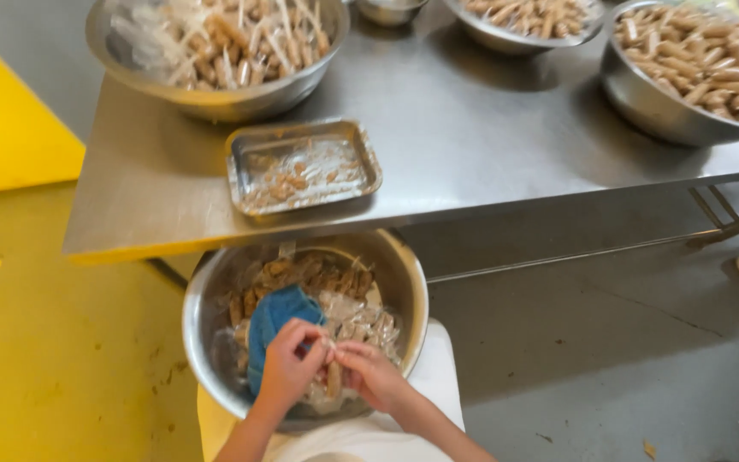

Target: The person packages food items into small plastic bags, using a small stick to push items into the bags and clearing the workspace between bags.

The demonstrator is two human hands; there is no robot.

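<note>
— While the steel bowl [215,334] is rested on the lap, what is held over it?
— A small brown sausage-shaped piece [334,375] in clear wrap is pinched between both hands, just above the bowl's contents. The left hand [288,370] is closed on its upper end; the right hand [371,374] is closed on it from the other side. Fingertips of both grips are touching at the piece.

— What is noted inside the bowl?
— More brown pieces [301,278] are seen toward the far side, clear wrappers [361,325] to the right, and a blue cloth [271,316] at the left, partly under the left hand.

— And beyond the bowl?
— A steel counter [472,145] is seen. Near its front edge a shallow rectangular tray [301,167] is set, with a few scraps and film in it. Behind the tray a large bowl [215,51] of wrapped sticks is placed. At the far right another bowl [686,68] is heaped with bare brown pieces, and a third bowl [528,17] is cut off at the top edge. A yellow floor [53,342] is recorded at left, grey floor [609,359] at right
</note>
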